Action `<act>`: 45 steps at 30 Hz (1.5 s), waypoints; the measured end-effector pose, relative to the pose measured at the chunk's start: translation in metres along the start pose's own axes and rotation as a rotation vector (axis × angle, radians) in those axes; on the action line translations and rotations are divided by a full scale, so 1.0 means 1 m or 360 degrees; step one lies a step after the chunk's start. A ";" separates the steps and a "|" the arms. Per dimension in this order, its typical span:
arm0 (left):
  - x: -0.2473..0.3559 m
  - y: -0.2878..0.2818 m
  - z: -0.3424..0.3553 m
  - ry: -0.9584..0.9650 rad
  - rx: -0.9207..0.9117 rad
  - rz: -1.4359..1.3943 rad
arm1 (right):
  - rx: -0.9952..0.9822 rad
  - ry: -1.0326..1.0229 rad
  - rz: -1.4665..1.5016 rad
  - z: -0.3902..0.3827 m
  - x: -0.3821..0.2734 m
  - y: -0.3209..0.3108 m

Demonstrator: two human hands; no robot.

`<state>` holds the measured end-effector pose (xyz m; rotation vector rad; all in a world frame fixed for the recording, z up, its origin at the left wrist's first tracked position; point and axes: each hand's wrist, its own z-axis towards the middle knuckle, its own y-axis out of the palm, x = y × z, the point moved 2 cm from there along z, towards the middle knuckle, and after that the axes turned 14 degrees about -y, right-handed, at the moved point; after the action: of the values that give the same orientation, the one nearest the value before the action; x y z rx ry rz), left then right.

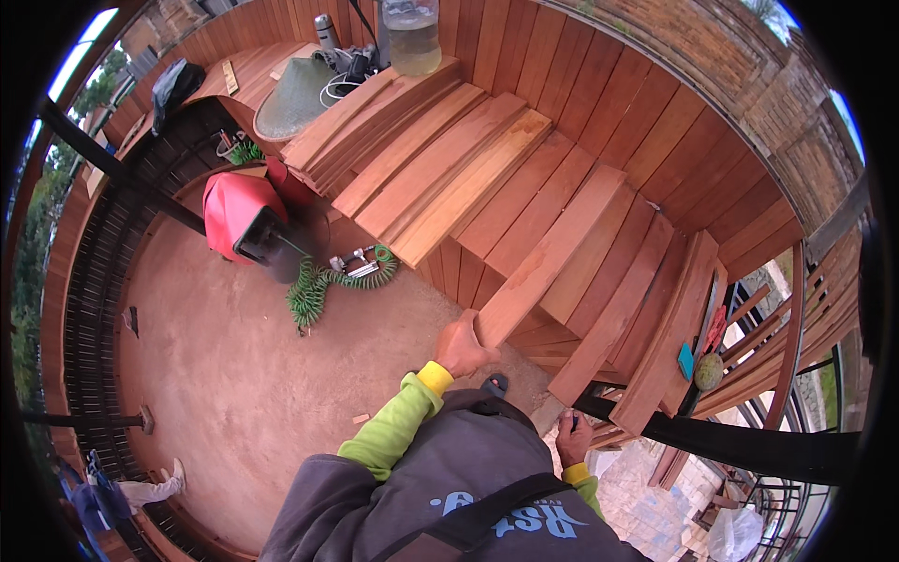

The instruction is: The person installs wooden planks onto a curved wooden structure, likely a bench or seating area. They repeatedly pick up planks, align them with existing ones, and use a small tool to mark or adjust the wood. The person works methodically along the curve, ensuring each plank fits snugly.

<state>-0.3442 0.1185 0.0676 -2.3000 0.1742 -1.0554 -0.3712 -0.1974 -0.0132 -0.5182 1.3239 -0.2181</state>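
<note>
My left hand [465, 345] is closed round the near end of a reddish-brown wooden plank [554, 253]. That plank lies aslant across the slatted bench, its far end toward the curved backrest. Below the bench edge, near the end of another loose plank [613, 323], my right hand [573, 440] is curled around a small dark thing, too little of which shows to name. More loose boards [445, 164] rest on the bench to the left, one of them paler and yellowish [478, 187]. On the right, another board [670, 328] reaches past the bench edge.
A nail gun [359, 264] with a green coiled hose [314, 292] lies on the floor beside a red cover [242, 211]. A conical hat [295, 96] and a jar of liquid [412, 37] stand on the bench. A black beam [749, 450] runs at right. Another person's leg [154, 489] shows lower left.
</note>
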 end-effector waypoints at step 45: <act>-0.092 -0.233 0.195 -0.0097 0.1097 0.0469 | -0.0138 -0.0266 0.0123 0.266 -0.138 0.209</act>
<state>-0.2935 0.4308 0.0414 -1.6212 0.0981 -0.7399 -0.1786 0.1071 0.0462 -0.5459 1.1915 -0.0524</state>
